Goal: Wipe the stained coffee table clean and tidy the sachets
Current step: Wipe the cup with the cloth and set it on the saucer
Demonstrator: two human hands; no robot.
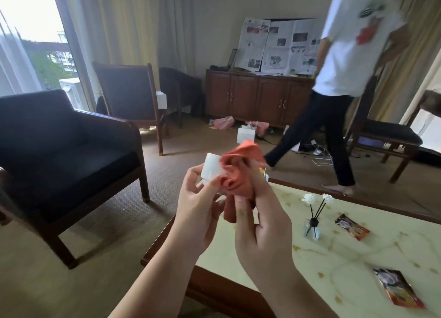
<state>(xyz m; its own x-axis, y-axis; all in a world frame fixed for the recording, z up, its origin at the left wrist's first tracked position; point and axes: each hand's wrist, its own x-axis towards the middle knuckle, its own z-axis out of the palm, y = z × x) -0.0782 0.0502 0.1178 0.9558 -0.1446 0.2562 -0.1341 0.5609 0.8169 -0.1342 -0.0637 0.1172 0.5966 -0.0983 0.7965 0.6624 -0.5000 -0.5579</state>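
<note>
My left hand holds a white cup up in the air, above the near left corner of the coffee table. My right hand grips an orange cloth, bunched and pressed against the cup's right side. The pale marble-patterned table top shows brown stain spots. Two dark sachets lie on it: one near the middle, another closer to me at the right.
A glass reed diffuser with white flowers stands on the table. A dark armchair sits at the left. A person in a white shirt walks beyond the table. Cables and bags litter the floor by a wooden cabinet.
</note>
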